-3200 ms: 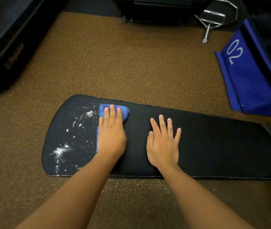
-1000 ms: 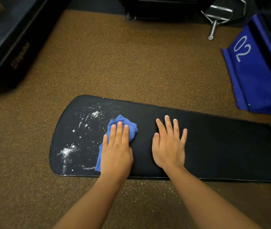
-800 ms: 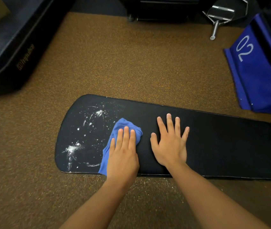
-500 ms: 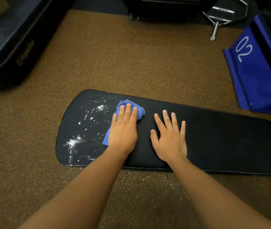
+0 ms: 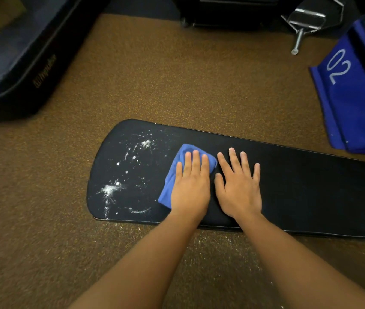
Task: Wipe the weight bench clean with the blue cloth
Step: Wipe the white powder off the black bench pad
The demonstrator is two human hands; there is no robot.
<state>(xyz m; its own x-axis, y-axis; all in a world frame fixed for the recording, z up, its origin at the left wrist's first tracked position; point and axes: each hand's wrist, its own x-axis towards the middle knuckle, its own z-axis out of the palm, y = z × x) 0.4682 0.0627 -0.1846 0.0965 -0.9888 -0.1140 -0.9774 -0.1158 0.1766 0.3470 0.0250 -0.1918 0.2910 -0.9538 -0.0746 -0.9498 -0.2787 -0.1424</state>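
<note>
Black bench (image 5: 299, 192) flat on brown floor (image 5: 154, 81); white powder (image 5: 110, 189) over left end. Blue cloth (image 5: 170, 184) on bench beside powder, pressed flat under left hand (image 5: 191, 186), fingers straight. Right hand (image 5: 239, 188) flat on bench just beside, fingers spread, grasping nothing.

Brown speckled carpet (image 5: 154, 81), blue panel marked "02" (image 5: 350, 97) at right, dark padded mat (image 5: 21, 52) upper left, metal bracket (image 5: 306, 18)
</note>
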